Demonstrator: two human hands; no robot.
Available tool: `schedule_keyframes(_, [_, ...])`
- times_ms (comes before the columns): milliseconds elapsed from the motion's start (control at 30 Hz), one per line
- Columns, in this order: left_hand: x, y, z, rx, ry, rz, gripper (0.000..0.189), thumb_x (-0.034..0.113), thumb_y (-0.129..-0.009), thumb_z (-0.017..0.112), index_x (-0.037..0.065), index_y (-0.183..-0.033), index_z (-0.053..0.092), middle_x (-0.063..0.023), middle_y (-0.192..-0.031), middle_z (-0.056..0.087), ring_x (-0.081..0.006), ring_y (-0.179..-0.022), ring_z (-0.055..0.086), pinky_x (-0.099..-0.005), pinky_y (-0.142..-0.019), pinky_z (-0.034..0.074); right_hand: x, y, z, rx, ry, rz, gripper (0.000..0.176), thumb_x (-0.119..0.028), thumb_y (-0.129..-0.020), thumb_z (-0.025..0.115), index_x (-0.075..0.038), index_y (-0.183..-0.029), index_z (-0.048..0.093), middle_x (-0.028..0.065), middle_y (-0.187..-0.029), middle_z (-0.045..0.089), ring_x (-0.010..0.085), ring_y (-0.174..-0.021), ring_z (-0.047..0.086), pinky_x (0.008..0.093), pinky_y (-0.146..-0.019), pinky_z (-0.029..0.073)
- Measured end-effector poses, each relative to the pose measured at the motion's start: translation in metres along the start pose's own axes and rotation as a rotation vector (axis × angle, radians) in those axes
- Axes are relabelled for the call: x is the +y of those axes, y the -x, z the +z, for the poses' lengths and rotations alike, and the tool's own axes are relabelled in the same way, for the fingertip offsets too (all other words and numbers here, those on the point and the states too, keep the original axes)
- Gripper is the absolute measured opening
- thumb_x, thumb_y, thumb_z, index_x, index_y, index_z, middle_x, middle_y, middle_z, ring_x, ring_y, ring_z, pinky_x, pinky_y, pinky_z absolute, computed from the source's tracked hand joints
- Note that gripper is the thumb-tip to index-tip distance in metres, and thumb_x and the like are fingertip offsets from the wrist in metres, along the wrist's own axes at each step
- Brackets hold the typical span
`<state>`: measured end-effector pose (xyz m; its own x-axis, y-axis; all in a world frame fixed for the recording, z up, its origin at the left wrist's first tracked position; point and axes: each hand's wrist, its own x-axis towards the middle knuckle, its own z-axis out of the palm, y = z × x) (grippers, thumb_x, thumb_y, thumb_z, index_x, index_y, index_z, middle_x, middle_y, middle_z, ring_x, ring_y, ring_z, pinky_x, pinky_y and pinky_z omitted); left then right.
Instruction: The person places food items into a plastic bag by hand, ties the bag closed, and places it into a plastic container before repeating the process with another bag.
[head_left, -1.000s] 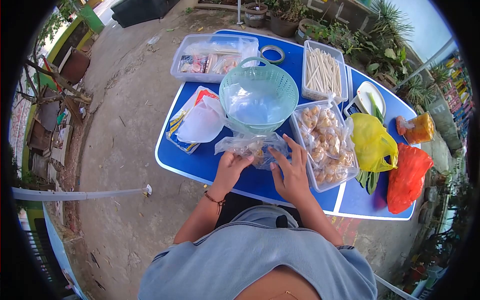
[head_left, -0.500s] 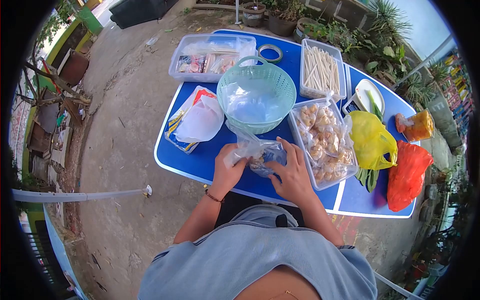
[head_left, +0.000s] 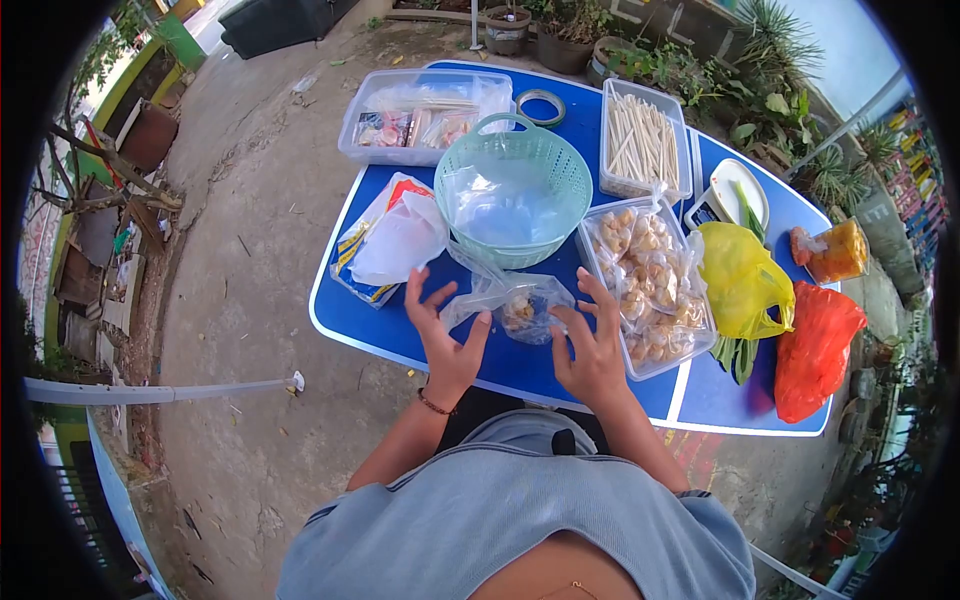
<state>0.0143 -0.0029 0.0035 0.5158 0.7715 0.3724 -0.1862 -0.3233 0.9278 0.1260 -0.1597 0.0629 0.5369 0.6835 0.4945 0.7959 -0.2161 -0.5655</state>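
Note:
A clear plastic bag (head_left: 535,300) with a small clump of brownish food at its bottom lies on the blue table in front of me. My left hand (head_left: 447,335) is beside its left end, fingers spread and thumb close to the plastic. On the other side, my right hand (head_left: 588,335) has its fingers apart, with the fingertips right at the bag's right edge. Just beyond the bag stands a light green basket (head_left: 575,205) holding flat clear plastic. To the right, a clear tub (head_left: 640,370) is filled with knotted bags of pale brown food.
White packaging (head_left: 405,240) lies left of the basket. Behind are a plastic box (head_left: 400,155) of packets, a tape roll (head_left: 540,106) and a box of sticks (head_left: 640,140). A yellow bag (head_left: 740,280), red bag (head_left: 815,350) and white scale (head_left: 715,205) occupy the right side.
Both hands have loosened from the bag and spread their fingers. My left hand has shifted left, away from the bag's gathered end, and the bag now lies flatter.

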Motion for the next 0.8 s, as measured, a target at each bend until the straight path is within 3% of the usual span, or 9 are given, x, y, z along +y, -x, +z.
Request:
schedule_keyframes(67, [0.002, 0.003, 0.0, 0.066, -0.111, 0.233, 0.094, 0.013, -0.078, 0.078, 0.007, -0.151, 0.018, -0.0229, -0.148, 0.028, -0.0356, -0.127, 0.045, -0.046, -0.102, 0.044, 0.0, 0.001, 0.002, 0.02, -0.043, -0.033, 0.042, 0.005, -0.077, 0.064, -0.004, -0.117, 0.063, 0.0218, -0.14, 0.047, 0.0402, -0.122, 0.05, 0.0456, -0.099, 0.045])
schedule_keyframes(167, [-0.002, 0.001, -0.005, 0.009, -0.425, 0.606, 0.09, 0.019, -0.078, 0.079, 0.01, -0.15, 0.024, -0.026, -0.149, 0.027, -0.0428, -0.131, 0.04, -0.0513, -0.103, 0.042, 0.0, 0.005, 0.009, -0.023, 0.016, -0.034, 0.044, 0.004, -0.077, 0.064, -0.005, -0.119, 0.061, 0.0179, -0.135, 0.053, 0.0362, -0.122, 0.052, 0.0443, -0.096, 0.046])
schedule_keyframes(267, [0.009, -0.004, -0.005, -0.122, -0.521, 0.608, 0.076, 0.019, -0.078, 0.078, 0.014, -0.143, 0.041, -0.0231, -0.145, 0.036, -0.0432, -0.132, 0.04, -0.0502, -0.103, 0.041, 0.005, 0.004, 0.016, -0.109, 0.108, -0.069, 0.038, 0.005, -0.074, 0.063, -0.003, -0.111, 0.064, 0.0144, -0.124, 0.059, 0.0349, -0.117, 0.054, 0.0431, -0.095, 0.047])
schedule_keyframes(367, [0.012, -0.012, -0.006, -0.304, -0.647, 0.538, 0.06, 0.016, -0.075, 0.077, 0.017, -0.132, 0.056, -0.0144, -0.136, 0.049, -0.0354, -0.124, 0.049, -0.0454, -0.1, 0.042, 0.011, 0.006, 0.021, -0.157, 0.133, -0.083, 0.032, 0.006, -0.071, 0.063, -0.003, -0.101, 0.069, 0.0126, -0.112, 0.062, 0.034, -0.109, 0.057, 0.0423, -0.091, 0.049])
schedule_keyframes(467, [0.007, -0.011, -0.009, -0.413, -0.691, 0.474, 0.051, 0.013, -0.073, 0.075, 0.018, -0.122, 0.065, -0.0041, -0.121, 0.059, -0.027, -0.111, 0.056, -0.0415, -0.094, 0.043, 0.022, 0.01, 0.027, -0.153, 0.161, -0.071, 0.024, 0.003, -0.072, 0.062, -0.005, -0.093, 0.071, 0.0098, -0.108, 0.062, 0.0311, -0.104, 0.056, 0.0403, -0.086, 0.05])
schedule_keyframes(567, [0.004, -0.009, -0.011, -0.511, -0.735, 0.39, 0.042, 0.012, -0.072, 0.074, 0.017, -0.113, 0.069, -0.0008, -0.109, 0.06, -0.0231, -0.099, 0.058, -0.0402, -0.088, 0.044, 0.026, 0.01, 0.027, -0.113, 0.157, -0.03, 0.02, 0.004, -0.071, 0.064, -0.004, -0.088, 0.071, 0.0093, -0.105, 0.062, 0.0303, -0.099, 0.057, 0.0391, -0.082, 0.051])
schedule_keyframes(667, [0.006, -0.01, -0.011, -0.537, -0.722, 0.376, 0.035, 0.01, -0.071, 0.074, 0.013, -0.106, 0.07, -0.0009, -0.1, 0.059, -0.0243, -0.093, 0.059, -0.0376, -0.08, 0.048, 0.027, 0.007, 0.031, -0.068, 0.093, 0.055, 0.023, 0.007, -0.067, 0.066, -0.001, -0.088, 0.07, 0.0111, -0.102, 0.062, 0.0311, -0.093, 0.058, 0.0393, -0.081, 0.051])
schedule_keyframes(767, [0.004, -0.004, -0.005, -0.477, -0.577, 0.207, 0.032, 0.005, -0.071, 0.074, 0.009, -0.103, 0.069, -0.0056, -0.101, 0.057, -0.0265, -0.087, 0.059, -0.0353, -0.07, 0.051, 0.021, 0.001, 0.035, -0.034, -0.035, 0.13, 0.024, 0.007, -0.069, 0.067, 0.001, -0.092, 0.069, 0.0135, -0.101, 0.062, 0.0311, -0.087, 0.059, 0.0395, -0.079, 0.051])
schedule_keyframes(800, [0.004, -0.002, -0.003, -0.424, -0.567, 0.144, 0.033, 0.003, -0.071, 0.074, 0.007, -0.103, 0.068, -0.0081, -0.103, 0.057, -0.0279, -0.089, 0.059, -0.0364, -0.074, 0.05, 0.017, -0.002, 0.036, -0.022, -0.084, 0.151, 0.024, 0.007, -0.07, 0.068, 0.001, -0.093, 0.069, 0.0143, -0.101, 0.062, 0.0309, -0.085, 0.06, 0.0395, -0.077, 0.051])
